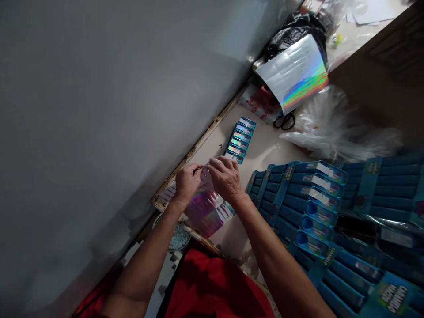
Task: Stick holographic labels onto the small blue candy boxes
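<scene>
Near the table's front edge my two hands are close together. My left hand [188, 182] pinches the edge of a shiny holographic sheet [207, 214], whose upper part looks dull mauve between the hands. My right hand [227, 177] has its fingers closed at the sheet's upper edge, and its fingertips are partly hidden. The lower part of the sheet lies over the table, showing pink and purple reflections and light strips. Just beyond my right hand a row of blue boxes [240, 138] with shiny labels lies on the table.
Stacked blue boxes [298, 198] fill the right side. At the back are a curved silver holographic sheet [294, 73], black-handled scissors [285, 120], a black plastic bag [298, 33] and clear plastic [331, 123]. A grey wall [99, 110] borders the table's left. Below is a container of small bits [179, 237].
</scene>
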Demonstrator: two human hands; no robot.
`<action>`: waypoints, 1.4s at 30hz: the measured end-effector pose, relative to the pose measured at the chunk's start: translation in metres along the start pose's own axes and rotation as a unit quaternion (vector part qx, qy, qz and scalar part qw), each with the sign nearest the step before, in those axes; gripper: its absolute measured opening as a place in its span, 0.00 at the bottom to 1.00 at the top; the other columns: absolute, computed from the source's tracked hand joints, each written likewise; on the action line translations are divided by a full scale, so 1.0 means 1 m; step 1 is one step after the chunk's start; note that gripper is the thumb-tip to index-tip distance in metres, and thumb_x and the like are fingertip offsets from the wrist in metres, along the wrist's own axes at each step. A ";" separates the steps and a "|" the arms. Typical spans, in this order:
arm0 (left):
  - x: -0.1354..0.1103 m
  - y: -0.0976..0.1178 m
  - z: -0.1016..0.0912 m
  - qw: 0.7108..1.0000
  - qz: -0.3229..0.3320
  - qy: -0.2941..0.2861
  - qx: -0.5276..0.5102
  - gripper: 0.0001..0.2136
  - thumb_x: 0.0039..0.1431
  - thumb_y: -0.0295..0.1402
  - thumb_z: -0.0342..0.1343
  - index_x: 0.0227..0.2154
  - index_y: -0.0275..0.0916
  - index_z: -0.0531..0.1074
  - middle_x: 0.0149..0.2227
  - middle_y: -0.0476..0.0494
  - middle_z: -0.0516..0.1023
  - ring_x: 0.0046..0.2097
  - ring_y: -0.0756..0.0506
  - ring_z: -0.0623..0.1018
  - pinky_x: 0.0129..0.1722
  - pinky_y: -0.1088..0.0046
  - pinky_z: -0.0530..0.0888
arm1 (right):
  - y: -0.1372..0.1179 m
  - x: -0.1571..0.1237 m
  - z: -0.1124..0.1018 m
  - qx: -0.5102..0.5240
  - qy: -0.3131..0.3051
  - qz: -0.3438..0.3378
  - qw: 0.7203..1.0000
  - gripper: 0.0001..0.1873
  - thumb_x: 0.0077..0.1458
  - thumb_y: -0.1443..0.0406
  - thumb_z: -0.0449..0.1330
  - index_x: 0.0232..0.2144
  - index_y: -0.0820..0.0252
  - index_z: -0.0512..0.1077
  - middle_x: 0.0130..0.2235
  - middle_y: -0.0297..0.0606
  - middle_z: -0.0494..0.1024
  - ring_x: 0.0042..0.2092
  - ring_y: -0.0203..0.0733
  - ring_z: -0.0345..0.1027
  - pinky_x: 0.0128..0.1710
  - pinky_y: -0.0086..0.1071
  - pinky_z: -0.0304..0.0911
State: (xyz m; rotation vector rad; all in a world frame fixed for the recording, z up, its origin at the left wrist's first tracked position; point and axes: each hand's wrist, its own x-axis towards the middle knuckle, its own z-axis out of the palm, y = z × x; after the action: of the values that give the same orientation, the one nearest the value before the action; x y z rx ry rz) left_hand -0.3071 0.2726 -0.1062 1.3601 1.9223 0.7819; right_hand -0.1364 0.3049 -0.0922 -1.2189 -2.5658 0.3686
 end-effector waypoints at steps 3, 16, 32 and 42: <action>0.001 -0.002 0.000 1.000 -0.017 -0.002 0.009 0.10 0.62 0.28 0.57 0.41 0.39 0.82 0.42 0.39 0.86 0.42 0.42 0.83 0.46 0.67 0.76 | 0.001 0.004 -0.003 -0.008 0.001 -0.007 1.000 0.13 0.70 0.63 0.53 0.45 0.53 0.78 0.58 0.40 0.77 0.61 0.51 0.61 0.59 0.46 0.50; -0.001 -0.001 0.001 1.000 -0.022 -0.017 -0.008 0.10 0.62 0.29 0.57 0.41 0.40 0.83 0.42 0.41 0.86 0.41 0.43 0.83 0.44 0.68 0.76 | 0.012 -0.003 0.001 0.013 -0.016 -0.039 0.999 0.14 0.70 0.68 0.53 0.43 0.53 0.79 0.60 0.37 0.77 0.62 0.47 0.66 0.63 0.46 0.47; 0.000 0.007 0.009 0.996 0.038 0.033 0.069 0.09 0.63 0.35 0.59 0.40 0.43 0.84 0.37 0.42 0.86 0.35 0.45 0.80 0.38 0.71 0.70 | 0.011 0.001 -0.004 0.015 -0.018 -0.042 0.999 0.15 0.70 0.68 0.52 0.43 0.54 0.79 0.60 0.38 0.77 0.61 0.46 0.68 0.64 0.47 0.47; 0.004 0.008 0.010 0.999 0.009 -0.010 0.044 0.11 0.65 0.37 0.56 0.37 0.40 0.83 0.36 0.42 0.85 0.35 0.46 0.79 0.35 0.73 0.68 | 0.018 -0.012 0.000 -0.008 0.042 -0.090 0.995 0.13 0.68 0.69 0.55 0.37 0.53 0.79 0.57 0.33 0.80 0.60 0.45 0.70 0.71 0.50 0.40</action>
State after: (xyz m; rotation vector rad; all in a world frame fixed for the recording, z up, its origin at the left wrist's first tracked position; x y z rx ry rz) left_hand -0.2957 0.2798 -0.1070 1.4345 1.9511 0.6964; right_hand -0.1162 0.3071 -0.0998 -0.9757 -2.5850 0.2529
